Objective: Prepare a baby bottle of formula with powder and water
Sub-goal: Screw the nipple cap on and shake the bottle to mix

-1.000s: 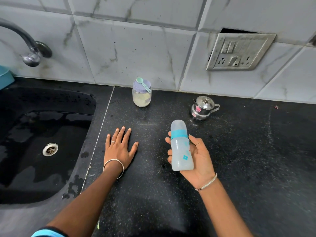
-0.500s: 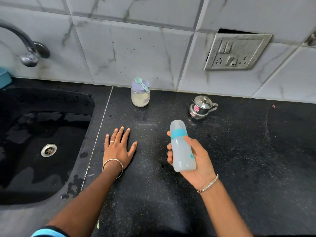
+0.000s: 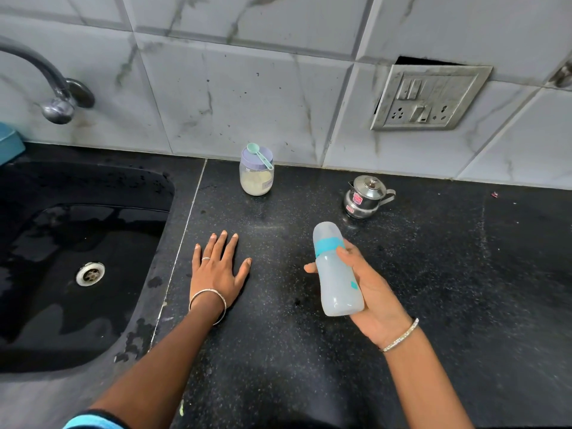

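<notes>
left hand (image 3: pixel 218 270) lies flat, palm down, on the black speckled table (image 3: pixel 464 274), fingers straight and a little spread, holding nothing. it has a ring (image 3: pixel 205 258) on one finger and a bangle (image 3: pixel 207 297) at the wrist. to its left, past the table's edge, is the black sink (image 3: pixel 62 305), wet, with a steel drain (image 3: pixel 90 274) in its floor and a tap (image 3: pixel 58 97) coming out of the tiled wall above it.

behind the left hand, near the wall and well apart from both hands, stands the jar (image 3: pixel 256 178), upright, with pale powder in its lower part. its purple lid (image 3: pixel 247 159) is on, and a small green scoop (image 3: pixel 261 156) lies across the lid.

to the right of the left hand, with bare table between them, the right hand (image 3: pixel 371 292) is turned palm up and holds the baby bottle (image 3: pixel 335 274). the bottle lies along the palm, base toward the wrist and capped end pointing away, leaning a little to the left. the thumb crosses it just below the teal ring (image 3: pixel 328 244), and a fingertip shows at its left side. the body is cloudy, and what is inside cannot be told. a bracelet (image 3: pixel 400 335) sits on this wrist.

beyond the bottle's cap, near it but not touching, stands a small steel pot (image 3: pixel 363 196) with its lid on and its handle to the right. a switch plate (image 3: pixel 430 97) is on the wall above.
</notes>
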{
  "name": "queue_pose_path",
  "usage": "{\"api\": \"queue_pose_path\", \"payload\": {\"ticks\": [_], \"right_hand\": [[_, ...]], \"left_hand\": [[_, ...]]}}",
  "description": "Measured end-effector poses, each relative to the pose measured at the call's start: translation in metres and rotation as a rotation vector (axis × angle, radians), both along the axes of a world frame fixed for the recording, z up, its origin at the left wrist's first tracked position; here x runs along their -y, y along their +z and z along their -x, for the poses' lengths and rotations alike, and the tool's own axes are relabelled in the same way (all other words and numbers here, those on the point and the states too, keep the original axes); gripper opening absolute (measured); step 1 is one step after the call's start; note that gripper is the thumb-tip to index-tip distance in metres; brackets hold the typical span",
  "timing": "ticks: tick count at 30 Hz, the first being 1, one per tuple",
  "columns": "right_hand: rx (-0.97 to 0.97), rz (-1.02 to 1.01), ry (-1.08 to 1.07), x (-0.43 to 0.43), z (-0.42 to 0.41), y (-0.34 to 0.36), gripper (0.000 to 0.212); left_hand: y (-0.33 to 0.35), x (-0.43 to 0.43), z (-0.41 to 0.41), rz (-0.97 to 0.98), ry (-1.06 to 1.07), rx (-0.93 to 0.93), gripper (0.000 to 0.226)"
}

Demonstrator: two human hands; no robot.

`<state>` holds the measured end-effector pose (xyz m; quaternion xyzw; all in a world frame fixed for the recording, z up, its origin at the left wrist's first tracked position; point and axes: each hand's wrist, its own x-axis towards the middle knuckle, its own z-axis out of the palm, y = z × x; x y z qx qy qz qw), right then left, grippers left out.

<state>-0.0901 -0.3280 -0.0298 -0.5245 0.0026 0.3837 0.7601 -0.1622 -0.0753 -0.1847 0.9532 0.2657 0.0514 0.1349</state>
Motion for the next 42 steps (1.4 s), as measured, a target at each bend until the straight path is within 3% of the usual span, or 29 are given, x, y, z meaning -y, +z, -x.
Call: {"api": "queue_pose_path", "payload": {"ticks": [3,8,10,13,15,18,19,22,23,28,32,36,37,40,42], "right_hand": [[0.146,0.105,-0.069,0.003,-0.005,0.007,0.068],[0.414,0.177,-0.492,-0.001,-0.008,0.016,0.086],[0.480,0.228,-0.386,0.001,-0.005,0.019,0.086],[0.523,0.398,0.026,0.006,-0.004,0.022,0.078],[0.524,0.400,-0.068,0.004,-0.004,0.020,0.070],[0.451,0.238,-0.424,-0.004,0.001,0.015,0.064],[0.456,0.230,-0.412,-0.004,0.004,0.013,0.065],[0.525,0.385,-0.018,0.001,0.008,0.012,0.067],[0.542,0.417,0.010,0.003,0.006,0.013,0.064],[0.484,0.192,-0.496,0.003,-0.005,0.014,0.057],[0.554,0.363,-0.129,0.012,-0.006,0.016,0.058],[0.428,0.236,-0.494,0.012,-0.015,0.018,0.053],[0.436,0.218,-0.501,0.011,-0.014,0.020,0.053],[0.565,0.324,-0.116,0.013,-0.008,0.018,0.058],[0.581,0.372,-0.044,0.014,-0.007,0.020,0.059]], "left_hand": [[0.000,0.000,0.000,0.003,0.000,-0.009,0.071],[-0.002,-0.001,0.000,0.001,-0.008,0.004,0.080],[-0.002,-0.001,0.000,-0.004,-0.007,0.013,0.080],[-0.004,-0.001,0.000,-0.003,-0.001,0.015,0.078],[-0.005,-0.001,0.000,-0.001,0.004,0.028,0.078],[-0.005,-0.001,0.000,-0.007,0.000,0.029,0.078],[-0.005,-0.001,0.000,-0.009,0.000,0.027,0.078],[-0.006,-0.001,0.000,-0.008,0.002,0.039,0.076],[-0.006,-0.001,0.000,-0.007,0.000,0.039,0.076],[-0.005,-0.001,0.000,-0.015,0.001,0.030,0.077],[-0.004,0.000,0.000,-0.015,0.001,0.025,0.078],[-0.005,-0.001,0.000,-0.019,0.003,0.023,0.077],[-0.005,-0.001,0.000,-0.016,0.001,0.023,0.077],[-0.004,-0.001,0.000,-0.014,0.003,0.027,0.074],[-0.004,-0.001,0.000,-0.007,0.000,0.020,0.071]]}}
